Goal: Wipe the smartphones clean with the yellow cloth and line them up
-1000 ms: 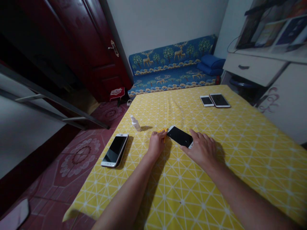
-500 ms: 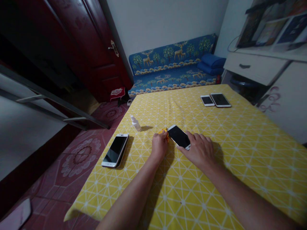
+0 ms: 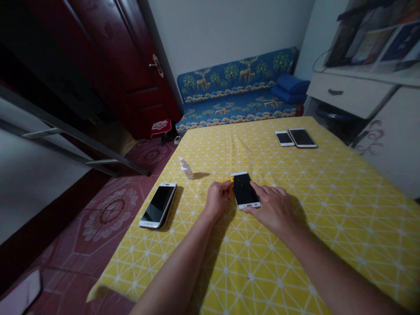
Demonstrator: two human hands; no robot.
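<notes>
A white-framed phone [image 3: 244,189] with a dark screen lies face up on the yellow patterned tablecloth [image 3: 249,253]. My right hand [image 3: 271,205] grips its lower right part, with the thumb at the bottom edge and fingers along the side. Pinched in my left hand [image 3: 218,199] is a small orange-yellow cloth [image 3: 231,187], which touches the phone's left edge. Part of the cloth is hidden by the fingers. To the left stands a small white spray bottle [image 3: 186,169]. Another white phone [image 3: 159,205] lies near the table's left edge.
At the table's far right lie a small white phone [image 3: 284,138] and a larger white tablet-like device [image 3: 302,138]. Beyond the table is a blue patterned sofa [image 3: 226,94]. A red-covered stool [image 3: 161,127] stands by the dark red door [image 3: 131,65].
The phone in my right hand has turned to stand more upright in the view. My left hand has shifted slightly, staying at the phone's left edge with the cloth.
</notes>
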